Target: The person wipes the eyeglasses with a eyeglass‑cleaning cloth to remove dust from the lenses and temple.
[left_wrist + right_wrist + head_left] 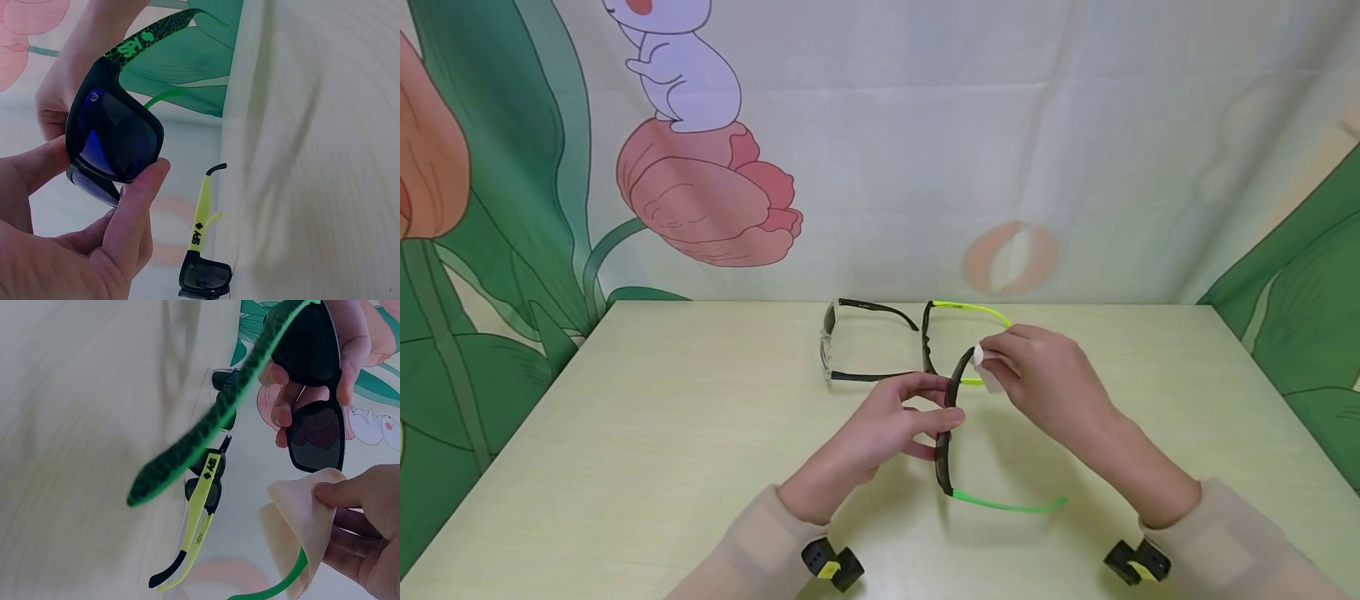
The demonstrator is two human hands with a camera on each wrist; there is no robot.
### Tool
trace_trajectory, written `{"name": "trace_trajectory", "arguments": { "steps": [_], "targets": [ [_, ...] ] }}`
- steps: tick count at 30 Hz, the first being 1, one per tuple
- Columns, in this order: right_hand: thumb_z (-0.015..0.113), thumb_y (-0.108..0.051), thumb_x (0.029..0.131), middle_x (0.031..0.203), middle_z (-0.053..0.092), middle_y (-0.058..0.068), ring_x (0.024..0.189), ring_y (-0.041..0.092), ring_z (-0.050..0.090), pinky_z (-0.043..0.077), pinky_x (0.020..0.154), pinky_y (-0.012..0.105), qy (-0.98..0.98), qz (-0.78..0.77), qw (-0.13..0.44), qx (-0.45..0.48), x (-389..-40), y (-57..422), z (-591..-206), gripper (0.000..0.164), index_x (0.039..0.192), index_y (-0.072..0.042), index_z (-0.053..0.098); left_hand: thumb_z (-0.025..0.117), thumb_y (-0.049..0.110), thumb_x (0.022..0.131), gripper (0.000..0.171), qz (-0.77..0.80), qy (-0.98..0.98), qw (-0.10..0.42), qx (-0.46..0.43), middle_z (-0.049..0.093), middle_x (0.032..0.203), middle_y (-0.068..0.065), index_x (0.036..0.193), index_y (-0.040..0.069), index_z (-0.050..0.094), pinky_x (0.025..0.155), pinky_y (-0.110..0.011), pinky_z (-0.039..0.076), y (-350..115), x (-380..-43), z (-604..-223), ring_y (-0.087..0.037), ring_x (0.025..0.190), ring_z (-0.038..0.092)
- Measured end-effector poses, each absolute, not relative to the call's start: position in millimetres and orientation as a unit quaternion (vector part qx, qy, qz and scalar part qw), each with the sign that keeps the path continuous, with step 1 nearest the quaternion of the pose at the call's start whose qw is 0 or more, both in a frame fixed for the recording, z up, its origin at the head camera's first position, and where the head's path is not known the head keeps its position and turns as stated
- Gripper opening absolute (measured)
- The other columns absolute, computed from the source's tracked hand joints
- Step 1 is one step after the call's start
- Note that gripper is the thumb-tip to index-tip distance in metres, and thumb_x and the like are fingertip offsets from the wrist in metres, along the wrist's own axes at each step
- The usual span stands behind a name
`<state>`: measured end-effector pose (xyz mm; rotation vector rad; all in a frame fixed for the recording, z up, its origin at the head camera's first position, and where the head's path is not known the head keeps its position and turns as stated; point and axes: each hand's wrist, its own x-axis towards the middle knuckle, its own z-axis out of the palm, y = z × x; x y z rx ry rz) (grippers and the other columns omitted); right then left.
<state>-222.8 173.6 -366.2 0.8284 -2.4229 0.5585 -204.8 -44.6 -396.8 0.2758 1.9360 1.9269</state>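
My left hand (pixel 880 425) holds a pair of black sunglasses (pixel 943 467) by the middle of the frame, fingers on the lens side and thumb near the bridge. Its temples are unfolded, black and green with a patterned outer face. In the left wrist view the dark lens (pixel 119 137) has a blue sheen. A pale cloth (pixel 306 515) is pinched between thumb and fingers of my right hand (pixel 1052 375). This cloth wraps the far temple close to the hinge, hiding part of that temple.
Behind the held pair lie sunglasses with yellow temples (pixel 970 307), unfolded on the light wood table (pixel 662 450). Left of these stands a clear-framed pair (pixel 829 321) with dark temples. A printed curtain (pixel 887 167) hangs along the table's back edge.
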Motion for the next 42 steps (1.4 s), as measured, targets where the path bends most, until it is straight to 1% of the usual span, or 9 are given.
{"name": "trace_trajectory", "arguments": {
  "steps": [4,8,16,23,32,36,39,42],
  "targets": [
    [0.085,-0.002,0.083,0.084,0.071,0.002,0.071,0.016,0.065,0.056,0.063,0.033,-0.890,0.211,0.262,0.307,-224.9,171.6,-368.3,0.015,0.097,-0.005,0.079,0.075,0.011,0.093,0.045,0.690,0.691,0.194,0.095,0.058,0.120,-0.013,0.133,-0.002,0.059,0.073,-0.044,0.064,-44.8,-204.6,-396.7,-0.018,0.081,0.065],
    [0.086,-0.003,0.082,0.085,0.072,0.002,0.071,0.015,0.067,0.057,0.063,0.032,-0.887,0.227,0.263,0.304,-225.7,173.7,-370.4,0.016,0.097,-0.005,0.079,0.075,0.010,0.094,0.047,0.690,0.690,0.197,0.090,0.057,0.121,-0.014,0.135,-0.002,0.058,0.074,-0.044,0.064,-45.3,-205.5,-396.8,-0.018,0.083,0.064],
    [0.085,-0.005,0.085,0.087,0.072,0.001,0.071,0.015,0.066,0.056,0.063,0.034,-0.900,0.236,0.243,0.276,-223.2,182.7,-370.3,0.013,0.097,-0.005,0.079,0.074,0.010,0.094,0.051,0.692,0.691,0.190,0.083,0.055,0.123,-0.014,0.140,-0.001,0.055,0.076,-0.045,0.063,-48.3,-207.1,-394.0,-0.020,0.089,0.066],
    [0.084,-0.002,0.084,0.086,0.071,0.003,0.070,0.017,0.068,0.058,0.063,0.036,-0.906,0.234,0.242,0.255,-221.5,195.8,-369.9,0.012,0.095,-0.004,0.078,0.072,0.009,0.096,0.050,0.707,0.678,0.181,0.085,0.055,0.118,-0.014,0.141,-0.002,0.054,0.078,-0.047,0.063,-53.1,-211.6,-389.7,-0.024,0.087,0.070],
    [0.082,-0.002,0.086,0.091,0.073,0.007,0.077,0.021,0.071,0.061,0.068,0.040,-0.915,0.253,0.217,0.227,-219.3,210.5,-369.6,0.015,0.101,-0.001,0.078,0.071,0.012,0.095,0.052,0.725,0.665,0.159,0.081,0.056,0.115,-0.012,0.142,-0.001,0.053,0.079,-0.047,0.063,-62.9,-217.1,-385.4,-0.025,0.087,0.069],
    [0.082,-0.001,0.086,0.092,0.075,0.008,0.076,0.022,0.072,0.061,0.067,0.040,-0.916,0.252,0.213,0.229,-220.3,217.3,-371.5,0.017,0.102,0.000,0.079,0.071,0.014,0.096,0.054,0.739,0.652,0.154,0.071,0.056,0.119,-0.012,0.144,-0.001,0.052,0.080,-0.046,0.063,-67.6,-218.6,-384.1,-0.024,0.088,0.070],
    [0.082,-0.001,0.086,0.092,0.076,0.006,0.073,0.019,0.072,0.061,0.065,0.036,-0.917,0.263,0.203,0.221,-220.0,223.8,-373.1,0.017,0.103,-0.001,0.080,0.071,0.015,0.096,0.056,0.745,0.647,0.150,0.062,0.056,0.122,-0.013,0.145,-0.001,0.050,0.080,-0.046,0.063,-70.9,-219.8,-383.1,-0.024,0.089,0.070],
    [0.082,-0.002,0.086,0.092,0.076,0.003,0.074,0.016,0.071,0.061,0.065,0.032,-0.915,0.279,0.189,0.222,-219.4,228.6,-373.3,0.017,0.103,-0.003,0.080,0.072,0.014,0.096,0.056,0.743,0.651,0.143,0.053,0.055,0.123,-0.014,0.145,-0.001,0.051,0.079,-0.045,0.063,-73.4,-221.6,-382.5,-0.023,0.088,0.069]
  ]
}}
